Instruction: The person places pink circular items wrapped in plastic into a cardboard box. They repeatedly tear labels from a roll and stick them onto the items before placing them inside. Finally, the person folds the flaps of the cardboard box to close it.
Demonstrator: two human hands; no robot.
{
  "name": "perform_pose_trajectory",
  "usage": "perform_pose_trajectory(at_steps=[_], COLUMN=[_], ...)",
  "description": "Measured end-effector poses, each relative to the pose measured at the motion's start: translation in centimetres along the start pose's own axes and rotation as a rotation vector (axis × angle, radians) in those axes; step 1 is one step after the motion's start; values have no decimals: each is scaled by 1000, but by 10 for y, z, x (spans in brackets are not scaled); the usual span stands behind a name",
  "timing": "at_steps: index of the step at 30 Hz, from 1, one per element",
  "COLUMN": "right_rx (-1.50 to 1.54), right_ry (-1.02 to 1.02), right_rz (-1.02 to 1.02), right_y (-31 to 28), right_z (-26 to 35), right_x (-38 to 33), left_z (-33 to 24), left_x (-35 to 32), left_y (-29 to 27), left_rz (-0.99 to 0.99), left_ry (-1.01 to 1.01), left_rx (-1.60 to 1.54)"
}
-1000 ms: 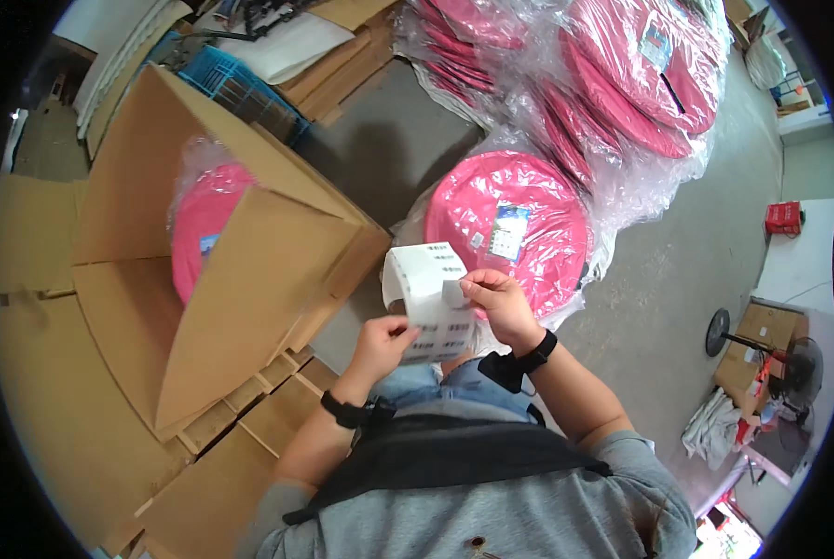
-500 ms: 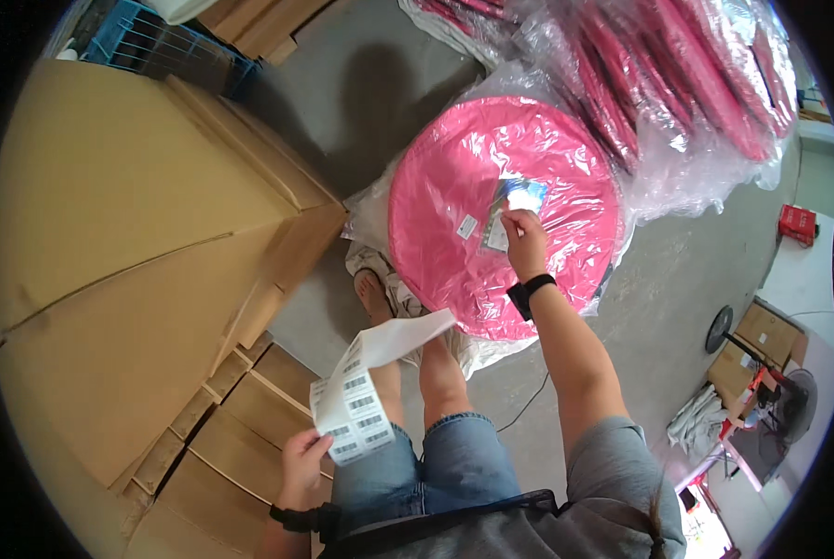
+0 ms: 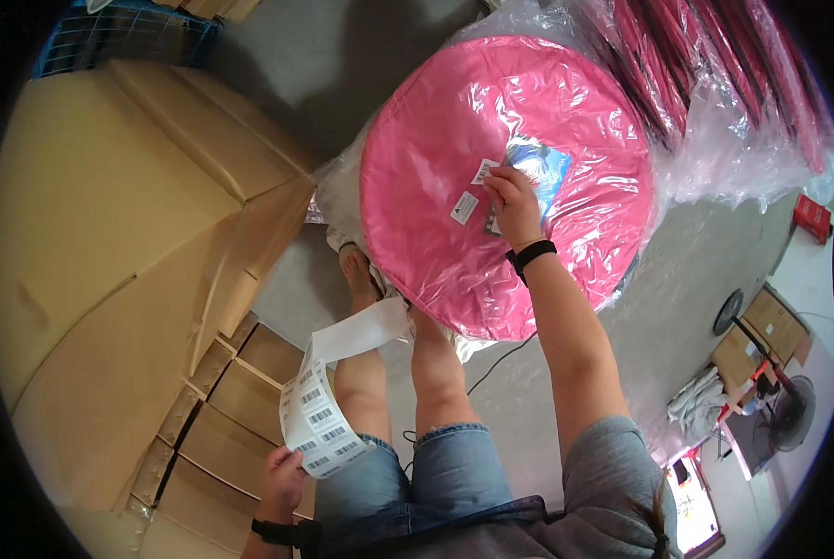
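Note:
A round pink item in clear plastic wrap (image 3: 417,177) lies in front of my legs. On it are a white label (image 3: 464,208) and a blue and green printed card (image 3: 549,172). My right hand (image 3: 515,200) pinches a small white barcode sticker (image 3: 485,171) just above the white label, over the card's left side; whether the sticker touches the wrap I cannot tell. Low at the left, my left hand (image 3: 285,477) grips a curling sheet of barcode stickers (image 3: 319,415) by its lower edge. The sheet's bare backing strip bends toward the pink item.
Large cardboard boxes (image 3: 109,233) stand along the left, with a blue wire crate (image 3: 123,37) behind. More plastic-wrapped pink items (image 3: 715,74) pile up at the far right. A fan (image 3: 790,410), open cartons (image 3: 762,326) and a red box (image 3: 812,219) are at the right.
My right hand has shifted slightly left and up with the sticker, which now shows near the white label. The view has moved closer to the pink item. The sticker sheet sits lower and further left.

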State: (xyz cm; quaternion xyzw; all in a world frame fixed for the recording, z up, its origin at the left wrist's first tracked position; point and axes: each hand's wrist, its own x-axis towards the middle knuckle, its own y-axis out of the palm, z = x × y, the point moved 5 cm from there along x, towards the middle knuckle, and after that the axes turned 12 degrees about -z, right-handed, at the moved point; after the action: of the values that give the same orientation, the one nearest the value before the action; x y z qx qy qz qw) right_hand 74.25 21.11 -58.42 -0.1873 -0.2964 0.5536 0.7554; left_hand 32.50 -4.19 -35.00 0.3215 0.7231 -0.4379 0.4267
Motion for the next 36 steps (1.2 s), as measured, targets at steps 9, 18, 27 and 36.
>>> perform_pose_trajectory(at_steps=[9,18,27,36], right_rx=[-9,-92,-306,-549], right_ry=[-30,-65,-165,9], right_rz=[34,113,301,420], right_y=[-2,5,-1,20], right_z=[-5,-8,2,11], right_x=[-5,-12,-13,-29], left_z=[-4,-2,0,-2], left_x=[0,-4,-7,-5], left_y=[8,12,12,12], left_rz=[17,33,38,37], left_ry=[8,-12,-3,8], left_rx=[51,41,6,45])
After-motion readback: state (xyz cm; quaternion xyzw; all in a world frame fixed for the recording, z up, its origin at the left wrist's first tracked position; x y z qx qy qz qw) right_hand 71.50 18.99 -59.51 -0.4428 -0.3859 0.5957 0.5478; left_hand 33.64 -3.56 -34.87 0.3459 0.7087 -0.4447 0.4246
